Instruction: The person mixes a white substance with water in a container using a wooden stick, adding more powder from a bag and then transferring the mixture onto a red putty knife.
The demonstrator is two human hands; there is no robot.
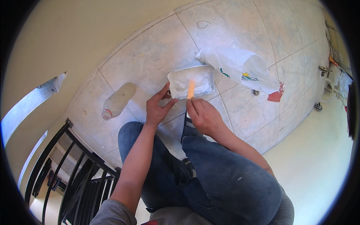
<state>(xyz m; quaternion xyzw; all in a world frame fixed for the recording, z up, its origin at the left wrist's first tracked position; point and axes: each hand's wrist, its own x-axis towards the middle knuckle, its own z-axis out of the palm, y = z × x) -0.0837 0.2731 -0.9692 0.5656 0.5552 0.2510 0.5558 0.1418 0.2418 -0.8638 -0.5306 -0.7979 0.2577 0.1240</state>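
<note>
On the tiled floor before me stands a shallow rectangular plastic container (209, 90), coated inside with white powder or paste (182, 81). My left hand (158, 108) steadies the container's near left corner, thumb and fingers spread around it. In my right hand (204, 116) is an orange flat stick or spatula handle (191, 89), pointing into the white material; its far end looks covered by that material. Right behind the container lies a white plastic bag (233, 63) with printed marks. To the left a cloudy plastic bottle (119, 100) lies on its side.
A red flat piece (275, 94) lies at the bag's right end, near a small dark metal object (256, 92). Black metal railing (81, 152) borders the lower left, beside stairs. A wheeled frame (326, 84) stands far right. A thin wire loop (204, 24) lies on the floor tiles (157, 42).
</note>
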